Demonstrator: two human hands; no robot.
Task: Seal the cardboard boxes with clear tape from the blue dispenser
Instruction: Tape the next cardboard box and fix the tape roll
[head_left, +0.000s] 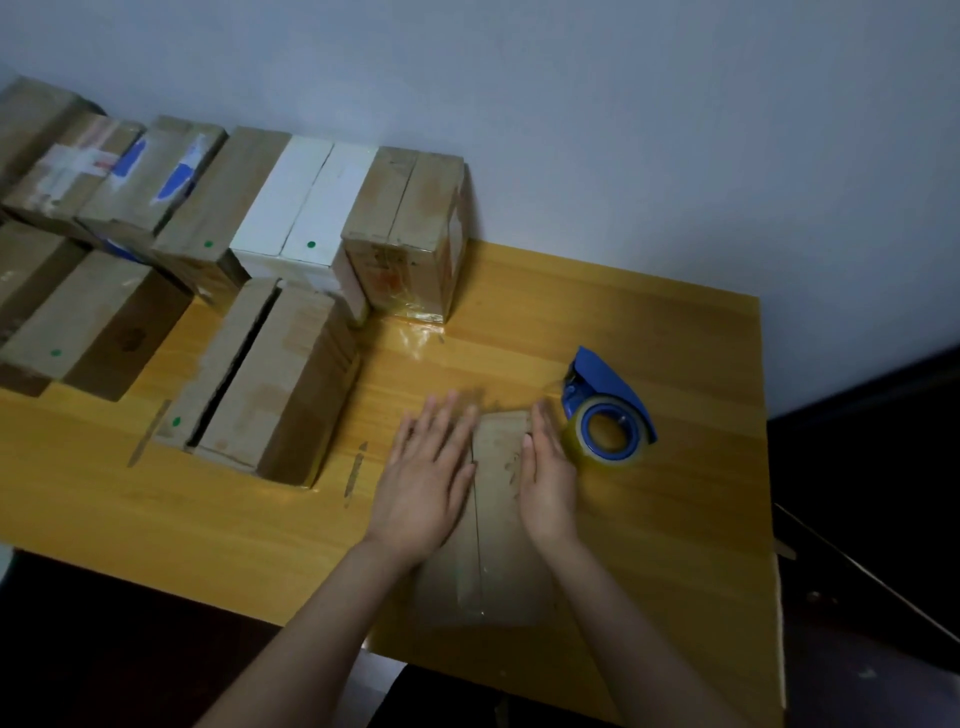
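A small cardboard box lies on the wooden table in front of me, its top flaps meeting at a centre seam. My left hand lies flat on the left flap with straight fingers. My right hand presses edge-on against the box's right side, fingers straight. The blue tape dispenser with its clear roll rests on the table just right of my right hand, untouched. A brown box with a gaping seam stands to the left.
Several brown and white boxes are stacked along the back left against the wall. A taped brown box stands upright at the back. Scraps of clear tape stick to the table. The table's right edge drops to dark floor.
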